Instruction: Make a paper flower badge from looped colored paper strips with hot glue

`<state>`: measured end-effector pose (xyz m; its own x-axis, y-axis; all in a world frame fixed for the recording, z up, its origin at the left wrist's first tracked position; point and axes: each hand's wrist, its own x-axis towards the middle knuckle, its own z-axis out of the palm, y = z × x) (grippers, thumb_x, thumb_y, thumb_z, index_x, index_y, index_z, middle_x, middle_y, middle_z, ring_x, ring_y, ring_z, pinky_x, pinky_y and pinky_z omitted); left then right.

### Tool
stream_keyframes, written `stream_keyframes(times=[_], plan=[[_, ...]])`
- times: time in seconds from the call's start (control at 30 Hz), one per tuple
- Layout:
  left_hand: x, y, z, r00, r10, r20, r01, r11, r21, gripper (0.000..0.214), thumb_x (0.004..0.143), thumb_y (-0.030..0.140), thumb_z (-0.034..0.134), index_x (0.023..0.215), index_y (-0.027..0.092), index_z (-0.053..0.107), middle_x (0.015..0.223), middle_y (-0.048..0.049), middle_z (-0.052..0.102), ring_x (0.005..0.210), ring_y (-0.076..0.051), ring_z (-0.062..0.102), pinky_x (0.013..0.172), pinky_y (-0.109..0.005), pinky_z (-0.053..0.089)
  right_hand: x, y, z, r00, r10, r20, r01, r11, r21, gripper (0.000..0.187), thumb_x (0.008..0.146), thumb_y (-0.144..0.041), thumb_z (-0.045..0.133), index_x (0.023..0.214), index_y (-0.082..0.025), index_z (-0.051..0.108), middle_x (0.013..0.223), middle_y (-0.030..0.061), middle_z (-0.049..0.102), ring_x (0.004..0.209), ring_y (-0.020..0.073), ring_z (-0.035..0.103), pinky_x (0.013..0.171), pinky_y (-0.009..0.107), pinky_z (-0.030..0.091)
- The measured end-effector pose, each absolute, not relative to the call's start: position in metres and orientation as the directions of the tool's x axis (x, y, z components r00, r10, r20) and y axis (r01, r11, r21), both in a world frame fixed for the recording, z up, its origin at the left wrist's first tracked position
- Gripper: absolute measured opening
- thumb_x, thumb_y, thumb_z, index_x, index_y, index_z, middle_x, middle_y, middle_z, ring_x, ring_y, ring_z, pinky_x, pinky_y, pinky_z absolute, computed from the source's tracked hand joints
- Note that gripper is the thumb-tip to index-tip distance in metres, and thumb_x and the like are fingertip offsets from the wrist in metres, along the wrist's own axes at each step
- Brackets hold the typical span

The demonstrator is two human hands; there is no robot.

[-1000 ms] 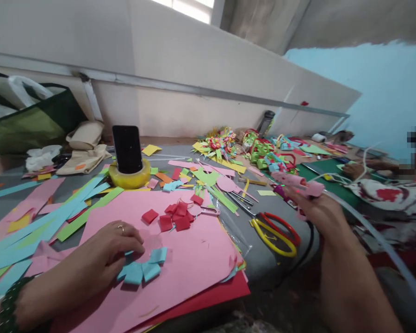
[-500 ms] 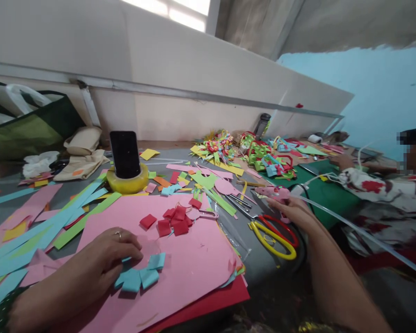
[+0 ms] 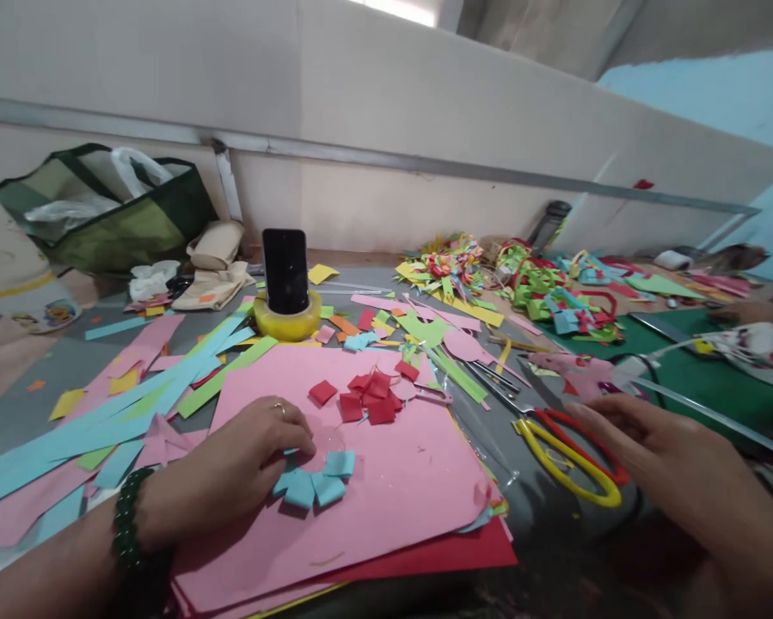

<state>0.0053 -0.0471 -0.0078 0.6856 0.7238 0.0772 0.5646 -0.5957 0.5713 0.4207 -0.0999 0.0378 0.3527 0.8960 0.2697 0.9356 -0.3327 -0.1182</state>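
Note:
My left hand (image 3: 248, 464) rests on a stack of pink paper sheets (image 3: 405, 499), its fingers curled down onto the edge of a blue folded-paper flower (image 3: 315, 486). Part of the flower is hidden beneath those fingers. My right hand (image 3: 670, 456) has its fingers stretched out with nothing in them, over the right side of the table. Just beyond it lies a pink glue gun (image 3: 583, 374) with a cable. Scissors with yellow and red handles (image 3: 583, 464) lie beside the right fingertips. Red folded-paper pieces (image 3: 374, 394) sit on the pink sheet above the blue flower.
A black phone (image 3: 286, 268) stands in a yellow tape roll (image 3: 289, 322). Paper strips (image 3: 186, 378) cover the left side. Colourful paper decorations (image 3: 450, 266) are heaped at the back. A green bag (image 3: 134, 228) stands back left. Another person's sleeve (image 3: 760, 344) shows at right.
My right hand has let go of the glue gun and drawn back toward me, beside the scissors. My left hand stays at the blue flower. The view has turned left.

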Motion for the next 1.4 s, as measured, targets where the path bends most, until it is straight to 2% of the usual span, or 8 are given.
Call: stream_keyframes(times=[0.1,0.37,0.5,0.63,0.93,1.07,1.2,1.4], plan=[[0.006,-0.046,-0.006,0.695,0.716,0.065,0.559,-0.595,0.578,0.033,0.079,0.003,0.042,0.084,0.019,0.071,0.096,-0.0049,0.069,0.092,-0.018,0.059,0.086,-0.031,0.045,0.403,-0.087,0.043,0.288,0.934,0.211,0.95,-0.25,-0.19,0.046,0.072,-0.067,0.045,0.08,-0.029,0.071,0.082,0.0038,0.075,0.071,0.0252,0.068,0.058,0.033,0.047],[0.009,-0.045,-0.002,0.705,0.705,0.078,0.549,-0.612,0.569,0.032,0.076,-0.001,0.043,0.075,0.018,0.068,0.087,-0.0034,0.069,0.088,-0.018,0.059,0.084,-0.03,0.043,0.252,-0.015,0.052,-0.282,0.959,0.042,0.946,0.285,-0.155,0.042,0.092,-0.056,0.041,0.099,-0.022,0.064,0.087,0.0067,0.071,0.078,0.0205,0.064,0.062,0.027,0.043],[0.008,-0.043,-0.004,0.711,0.698,0.091,0.536,-0.621,0.572,0.039,0.065,-0.006,0.042,0.08,0.017,0.07,0.089,-0.0039,0.07,0.089,-0.017,0.06,0.084,-0.029,0.043,0.21,0.041,0.028,-0.217,0.976,0.012,0.976,0.217,0.004,0.055,0.088,-0.063,0.041,0.105,-0.014,0.061,0.1,0.0163,0.069,0.091,0.0296,0.064,0.069,0.034,0.046],[0.004,-0.04,-0.007,0.707,0.698,0.114,0.521,-0.623,0.584,0.041,0.064,-0.006,0.042,0.081,0.017,0.071,0.09,-0.0031,0.071,0.09,-0.017,0.061,0.085,-0.027,0.043,0.204,0.067,0.007,-0.199,0.98,0.012,0.98,0.199,-0.005,0.036,0.085,-0.043,0.052,0.104,-0.014,0.062,0.099,0.016,0.07,0.093,0.0301,0.064,0.071,0.034,0.046],[0.003,-0.039,-0.002,0.714,0.695,0.087,0.507,-0.598,0.621,0.039,0.067,-0.008,0.044,0.082,0.015,0.072,0.093,-0.0042,0.071,0.092,-0.017,0.061,0.085,-0.026,0.044,0.238,0.05,0.051,-0.254,0.958,0.132,0.928,0.279,-0.245,0.024,0.078,-0.03,0.058,0.097,-0.017,0.065,0.093,0.0053,0.069,0.078,0.0156,0.062,0.063,0.023,0.043],[0.002,-0.04,-0.002,0.712,0.696,0.095,0.506,-0.602,0.618,0.038,0.069,-0.007,0.044,0.083,0.016,0.072,0.092,-0.0043,0.071,0.091,-0.016,0.061,0.084,-0.026,0.045,0.245,0.021,0.059,-0.453,0.882,0.129,0.739,0.452,-0.499,0.02,0.077,-0.03,0.062,0.091,-0.017,0.068,0.082,0.0035,0.067,0.071,0.014,0.061,0.063,0.023,0.046],[0.002,-0.04,-0.003,0.711,0.694,0.117,0.493,-0.61,0.621,0.037,0.074,-0.002,0.045,0.085,0.018,0.073,0.094,-0.0042,0.071,0.09,-0.016,0.062,0.083,-0.027,0.046,0.236,-0.01,0.048,-0.727,0.687,-0.018,0.603,0.624,-0.497,0.019,0.083,-0.023,0.061,0.098,-0.019,0.071,0.094,0.0047,0.067,0.081,0.0141,0.061,0.072,0.025,0.047],[0.002,-0.039,-0.003,0.715,0.692,0.099,0.495,-0.601,0.628,0.035,0.073,-0.003,0.044,0.081,0.017,0.072,0.093,-0.0036,0.072,0.09,-0.016,0.062,0.085,-0.027,0.046,0.227,-0.023,0.034,-0.792,0.605,-0.078,0.573,0.694,-0.436,0.02,0.087,-0.013,0.058,0.098,-0.022,0.072,0.098,0.0033,0.064,0.086,0.0131,0.06,0.077,0.024,0.044]])
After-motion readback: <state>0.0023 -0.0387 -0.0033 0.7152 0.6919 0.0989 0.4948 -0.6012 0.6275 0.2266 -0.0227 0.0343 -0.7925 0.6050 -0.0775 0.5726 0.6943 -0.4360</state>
